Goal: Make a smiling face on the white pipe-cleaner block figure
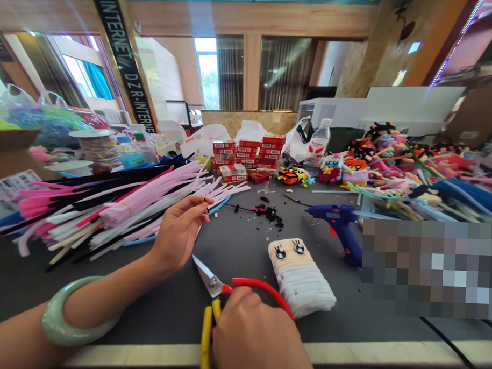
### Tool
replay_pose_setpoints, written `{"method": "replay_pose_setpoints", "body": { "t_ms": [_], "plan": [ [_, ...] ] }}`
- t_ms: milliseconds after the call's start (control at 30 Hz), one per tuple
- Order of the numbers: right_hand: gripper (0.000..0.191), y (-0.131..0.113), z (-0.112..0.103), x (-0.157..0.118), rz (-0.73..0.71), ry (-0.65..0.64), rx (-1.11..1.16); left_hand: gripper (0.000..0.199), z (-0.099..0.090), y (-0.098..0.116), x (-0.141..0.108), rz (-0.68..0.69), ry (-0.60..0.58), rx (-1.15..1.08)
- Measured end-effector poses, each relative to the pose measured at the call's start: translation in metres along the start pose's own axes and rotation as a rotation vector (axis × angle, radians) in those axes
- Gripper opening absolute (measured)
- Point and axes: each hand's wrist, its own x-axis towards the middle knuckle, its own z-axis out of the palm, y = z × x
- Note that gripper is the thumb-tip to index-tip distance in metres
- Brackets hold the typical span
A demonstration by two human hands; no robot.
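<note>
My left hand (178, 233) is raised over the table with thumb and fingers pinched together. A small dark bit shows at the fingertips, too small to name. In my right hand (257, 335) is a pair of scissors (209, 279) with one red and one yellow handle. Their blades point up and left, below my left hand. Right of the scissors lies a white fuzzy block-shaped figure (303, 283) with two eyes and dark lashes. Black fuzzy scraps (272, 215) are scattered beyond it.
Bundled pipe cleaners (120, 209) cover the left side. A blue glue gun (339, 225) lies at right. Stacked red boxes (249, 155), a plastic bottle (321, 137) and finished dolls (380, 151) stand at the back. A black cable (450, 342) crosses the front right edge.
</note>
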Motion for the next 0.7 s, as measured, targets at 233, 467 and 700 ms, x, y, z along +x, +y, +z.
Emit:
{"method": "replay_pose_setpoints", "body": {
  "t_ms": [233,467,700],
  "plan": [
    [0.011,0.008,-0.009,0.023,0.049,0.083,0.225,0.003,0.000,0.002,-0.002,-0.011,-0.019,0.022],
    [0.012,0.012,0.010,0.025,0.040,0.343,0.234,0.005,0.001,0.005,-0.007,-0.002,-0.043,0.044],
    [0.011,0.046,0.005,0.005,-0.079,0.903,0.145,0.008,0.020,0.007,-0.047,-0.019,-0.096,0.095]
  ]
}}
